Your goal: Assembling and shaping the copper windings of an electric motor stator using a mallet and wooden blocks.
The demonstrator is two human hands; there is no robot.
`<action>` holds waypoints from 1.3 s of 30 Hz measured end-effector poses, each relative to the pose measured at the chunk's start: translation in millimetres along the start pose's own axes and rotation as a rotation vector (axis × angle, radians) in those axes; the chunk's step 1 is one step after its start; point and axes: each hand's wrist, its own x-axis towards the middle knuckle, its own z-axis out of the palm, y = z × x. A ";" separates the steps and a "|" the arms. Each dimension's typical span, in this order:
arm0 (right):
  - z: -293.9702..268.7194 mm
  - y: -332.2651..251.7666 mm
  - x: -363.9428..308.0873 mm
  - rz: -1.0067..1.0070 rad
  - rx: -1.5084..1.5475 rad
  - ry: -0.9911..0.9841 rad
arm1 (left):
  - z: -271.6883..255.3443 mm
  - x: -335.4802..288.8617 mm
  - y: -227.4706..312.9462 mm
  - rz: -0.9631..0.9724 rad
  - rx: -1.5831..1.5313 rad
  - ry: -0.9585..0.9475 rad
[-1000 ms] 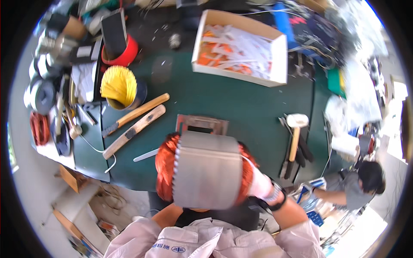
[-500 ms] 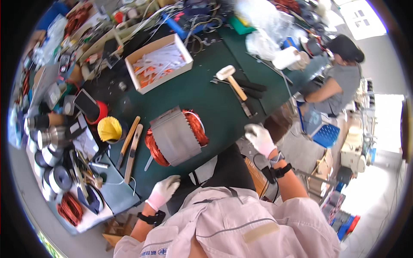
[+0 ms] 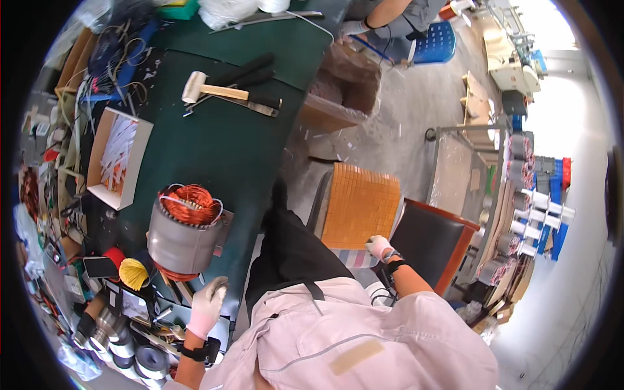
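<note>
My right hand [image 3: 377, 247], in a white and pink glove, is closed at the near edge of a chair seat covered with an orange-brown slatted mat [image 3: 364, 205]. Its fingertips are small and partly hidden there. My left hand [image 3: 209, 304], gloved alike, hovers by the table's near edge with fingers loosely extended and nothing in them. Just beyond it stands a motor stator [image 3: 183, 237], a grey metal cylinder with red-orange copper windings [image 3: 195, 203] bulging from its top. White ties loop around the windings.
A white-headed mallet [image 3: 218, 91] and dark tools lie on the green table [image 3: 169, 143]. An open box [image 3: 133, 162] holds paper strips. A dark chair [image 3: 432, 240], a cart [image 3: 455, 162] and a carton [image 3: 344, 88] stand to the right. A co-worker's arm [image 3: 387, 13] shows at the top.
My view has swung to the right, bringing the mat-covered chair into sight. My right hand has moved from beside the table to the chair. The stator now looks upright rather than lying sideways.
</note>
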 end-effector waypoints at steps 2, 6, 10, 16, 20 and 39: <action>37.6 -10.0 9.7 -0.026 -0.022 -0.062 | -6.4 2.3 27.3 -0.035 0.000 -0.005; 53.6 -62.4 57.6 -0.151 -0.097 0.023 | -8.2 -0.2 68.0 -0.182 0.060 0.022; 45.6 -66.1 123.1 -0.238 -0.179 0.419 | -7.8 -6.2 72.6 -0.156 0.320 -0.072; 56.8 13.5 135.1 0.032 -0.263 0.491 | 43.3 61.1 89.4 -0.130 0.288 -0.287; 86.7 -44.3 122.5 -0.083 -0.429 0.420 | 31.5 65.6 113.4 -0.121 0.279 -0.255; 55.4 -171.1 82.1 -0.566 0.459 0.452 | -35.5 42.5 232.1 0.372 0.596 -0.063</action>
